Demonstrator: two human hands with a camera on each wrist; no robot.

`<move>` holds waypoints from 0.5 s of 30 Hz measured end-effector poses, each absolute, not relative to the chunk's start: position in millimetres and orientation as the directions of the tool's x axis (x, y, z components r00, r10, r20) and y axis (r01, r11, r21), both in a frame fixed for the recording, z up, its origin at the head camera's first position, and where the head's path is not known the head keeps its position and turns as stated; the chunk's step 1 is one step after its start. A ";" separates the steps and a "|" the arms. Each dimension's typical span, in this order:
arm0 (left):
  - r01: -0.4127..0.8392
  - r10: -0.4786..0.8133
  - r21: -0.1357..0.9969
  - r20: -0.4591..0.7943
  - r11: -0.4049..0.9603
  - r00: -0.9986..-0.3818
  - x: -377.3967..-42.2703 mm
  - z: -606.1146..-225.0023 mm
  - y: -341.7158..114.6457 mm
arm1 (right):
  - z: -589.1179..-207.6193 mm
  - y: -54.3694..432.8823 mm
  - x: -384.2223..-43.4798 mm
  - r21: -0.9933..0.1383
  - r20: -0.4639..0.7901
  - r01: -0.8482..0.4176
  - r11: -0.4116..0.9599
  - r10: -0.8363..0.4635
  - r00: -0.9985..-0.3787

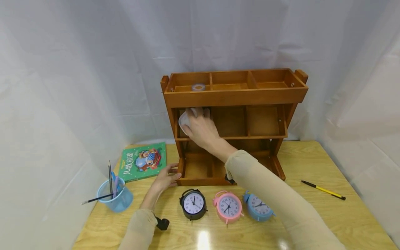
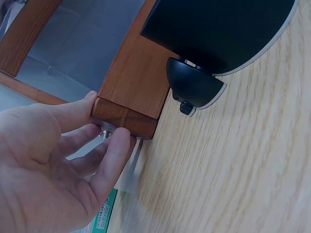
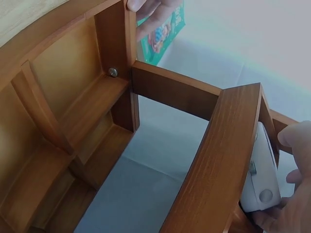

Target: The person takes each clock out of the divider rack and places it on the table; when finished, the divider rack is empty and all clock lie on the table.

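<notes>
A brown wooden tiered rack [image 1: 234, 98] stands at the back of the table. My right hand [image 1: 201, 130] reaches into the left compartment of its middle tier and grips a white rounded object [image 1: 183, 120]. In the right wrist view that white object [image 3: 263, 170] has a small round grey disc on its side and sits behind the tier's front board; its kind I cannot tell. At the rack's lower left front corner, my left hand [image 1: 165, 178] holds the wood, thumb on one side and fingers on the other, as the left wrist view shows.
Black [image 1: 193, 204], pink [image 1: 229, 207] and blue [image 1: 259, 207] alarm clocks line the table before the rack. A roll of tape [image 1: 198, 87] lies in the top tier. Leftward are a green book [image 1: 143, 161] and a blue pencil cup [image 1: 120, 201]; a yellow-black pen [image 1: 325, 189] lies right.
</notes>
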State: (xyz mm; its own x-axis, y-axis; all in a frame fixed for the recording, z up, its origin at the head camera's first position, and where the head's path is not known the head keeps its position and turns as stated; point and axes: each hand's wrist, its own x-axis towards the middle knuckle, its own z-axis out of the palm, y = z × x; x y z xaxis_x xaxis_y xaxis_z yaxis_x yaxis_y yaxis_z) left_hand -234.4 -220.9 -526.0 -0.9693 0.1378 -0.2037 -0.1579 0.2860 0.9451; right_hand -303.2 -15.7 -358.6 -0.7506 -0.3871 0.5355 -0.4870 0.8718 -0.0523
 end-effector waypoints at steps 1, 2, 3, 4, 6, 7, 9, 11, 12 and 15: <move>-0.157 0.142 0.945 -0.204 0.286 -0.969 -234.2 -525.8 -220.6 | -359.0 -15.3 -303.2 -0.050 0.538 -0.483 0.874 -0.383 -0.751; -0.158 0.142 0.945 -0.205 0.285 -0.969 -234.1 -525.5 -220.3 | -359.4 -14.8 -303.2 -0.049 0.540 -0.477 0.877 -0.379 -0.752; -0.159 0.138 0.946 -0.204 0.283 -0.969 -234.0 -525.3 -219.9 | -359.9 -14.4 -303.4 -0.047 0.543 -0.474 0.879 -0.375 -0.751; -0.159 0.136 0.946 -0.204 0.284 -0.970 -234.2 -525.1 -219.6 | -360.0 -14.0 -303.5 -0.048 0.546 -0.472 0.881 -0.372 -0.751; -0.157 0.136 0.946 -0.202 0.283 -0.970 -234.6 -524.6 -219.1 | -360.0 -13.5 -303.7 -0.048 0.553 -0.472 0.880 -0.370 -0.747; -0.157 0.134 0.946 -0.202 0.284 -0.970 -234.8 -524.4 -219.1 | -359.8 -13.5 -303.9 -0.052 0.558 -0.476 0.878 -0.369 -0.743; -0.158 0.129 0.944 -0.202 0.288 -0.971 -235.2 -524.1 -219.7 | -359.3 -13.7 -304.2 -0.061 0.568 -0.484 0.873 -0.369 -0.736; -0.157 0.130 0.943 -0.203 0.294 -0.971 -235.7 -524.2 -220.5 | -359.0 -14.2 -304.8 -0.062 0.574 -0.490 0.870 -0.370 -0.731; -0.159 0.128 0.943 -0.203 0.294 -0.971 -235.9 -524.3 -221.1 | -358.8 -14.6 -305.0 -0.061 0.576 -0.492 0.868 -0.372 -0.728; -0.160 0.128 0.940 -0.206 0.300 -0.970 -235.6 -524.8 -221.9 | -358.9 -16.4 -305.8 -0.040 0.585 -0.489 0.871 -0.376 -0.718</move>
State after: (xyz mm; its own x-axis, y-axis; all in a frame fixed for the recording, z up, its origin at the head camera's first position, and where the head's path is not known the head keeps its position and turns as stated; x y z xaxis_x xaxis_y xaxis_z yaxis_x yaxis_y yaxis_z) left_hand -235.6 -221.9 -524.8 -0.9702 0.1280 -0.2058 -0.1599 0.2998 0.9405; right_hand -305.8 -16.4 -358.9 -0.7183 -0.3763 0.5851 -0.4889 0.8714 -0.0398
